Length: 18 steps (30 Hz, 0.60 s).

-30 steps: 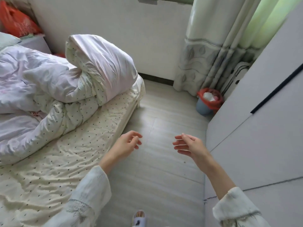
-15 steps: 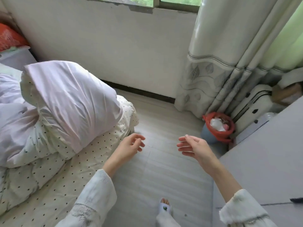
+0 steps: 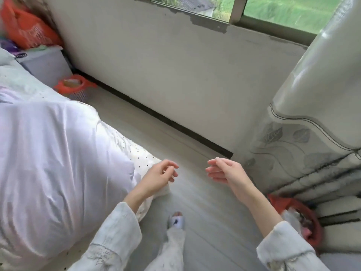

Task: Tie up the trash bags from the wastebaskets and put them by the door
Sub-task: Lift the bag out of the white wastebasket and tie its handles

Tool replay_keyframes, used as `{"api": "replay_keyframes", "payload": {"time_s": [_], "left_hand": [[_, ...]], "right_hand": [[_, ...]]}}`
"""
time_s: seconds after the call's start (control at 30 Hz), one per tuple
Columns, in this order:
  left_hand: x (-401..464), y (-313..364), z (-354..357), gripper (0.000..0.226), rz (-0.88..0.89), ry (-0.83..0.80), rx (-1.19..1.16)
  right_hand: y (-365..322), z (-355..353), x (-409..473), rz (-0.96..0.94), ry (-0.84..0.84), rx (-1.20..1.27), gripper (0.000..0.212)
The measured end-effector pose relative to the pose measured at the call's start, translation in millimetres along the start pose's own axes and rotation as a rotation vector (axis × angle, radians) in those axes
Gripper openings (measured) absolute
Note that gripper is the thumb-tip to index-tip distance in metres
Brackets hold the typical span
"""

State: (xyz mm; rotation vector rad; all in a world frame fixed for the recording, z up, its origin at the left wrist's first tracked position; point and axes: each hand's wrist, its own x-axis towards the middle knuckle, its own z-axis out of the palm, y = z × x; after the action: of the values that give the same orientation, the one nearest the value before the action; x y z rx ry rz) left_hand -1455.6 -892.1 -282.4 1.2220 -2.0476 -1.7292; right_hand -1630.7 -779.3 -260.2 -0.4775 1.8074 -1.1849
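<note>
A wastebasket lined with a red trash bag stands on the floor at my lower right, partly hidden by my right forearm, with white and pink rubbish inside. A second wastebasket with a red bag stands at the far left between the bed and the wall. My left hand hovers over the corner of the bed, fingers loosely curled, holding nothing. My right hand hangs over the floor, fingers relaxed and empty, up and left of the near basket.
A bed with a rolled white duvet fills the left. A curtain hangs at right above the near basket. A grey box with an orange bag on top sits in the far left corner. My slippered foot is on the floor.
I have walked forward toward the window wall. The near red-bagged basket has slid from mid right to my lower right, and the second basket by the bed has come into view.
</note>
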Motion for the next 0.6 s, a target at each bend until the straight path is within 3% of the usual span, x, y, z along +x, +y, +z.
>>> {"api": "replay_keyframes", "payload": {"time_s": [0.33, 0.6], "left_hand": [[225.0, 75.5, -108.0, 0.021, -0.065, 0.16, -0.08], [363.6, 72.2, -194.3, 0.021, -0.222, 0.367, -0.176]], "right_hand": [[-155.6, 26.2, 240.9, -0.012, -0.138, -0.088, 0.026], [-246.8, 95.3, 438.3, 0.007, -0.382, -0.22, 0.028]]}}
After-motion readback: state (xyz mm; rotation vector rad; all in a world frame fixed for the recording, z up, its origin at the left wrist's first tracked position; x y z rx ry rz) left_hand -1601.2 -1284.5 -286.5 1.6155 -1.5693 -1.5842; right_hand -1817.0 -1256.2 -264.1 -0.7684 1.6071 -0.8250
